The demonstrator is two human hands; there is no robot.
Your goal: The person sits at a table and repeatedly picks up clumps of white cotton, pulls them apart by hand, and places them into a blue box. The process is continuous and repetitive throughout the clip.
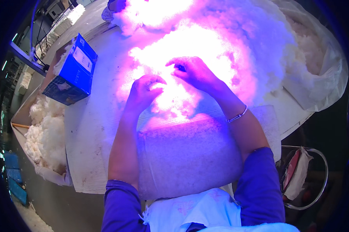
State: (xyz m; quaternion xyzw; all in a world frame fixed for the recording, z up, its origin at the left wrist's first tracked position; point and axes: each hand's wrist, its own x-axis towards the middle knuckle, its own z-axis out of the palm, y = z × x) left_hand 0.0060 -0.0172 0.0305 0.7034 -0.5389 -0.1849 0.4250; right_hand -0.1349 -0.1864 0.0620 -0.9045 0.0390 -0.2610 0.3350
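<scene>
Under a glaring purple-white light, a big heap of white fluffy fibre (252, 50) spreads over the table. My left hand (145, 91) is at the near edge of the heap, its fingers curled toward the thumb; glare hides whatever they hold. Slightly farther off and to the right, my right hand (194, 73) is bent over the fluff with fingers curled in. A small dark object (179, 67) shows between its thumb and fingers, too small to name. A thin bracelet (237, 115) circles my right wrist.
A blue box (76, 71) with fluff inside stands at left. Below it, an open container (52, 174) holds more white fibre. Clear plastic sheeting (317, 92) lies at right. A grey pad (190, 158) covers the near table edge. A metal-framed chair (325, 174) stands lower right.
</scene>
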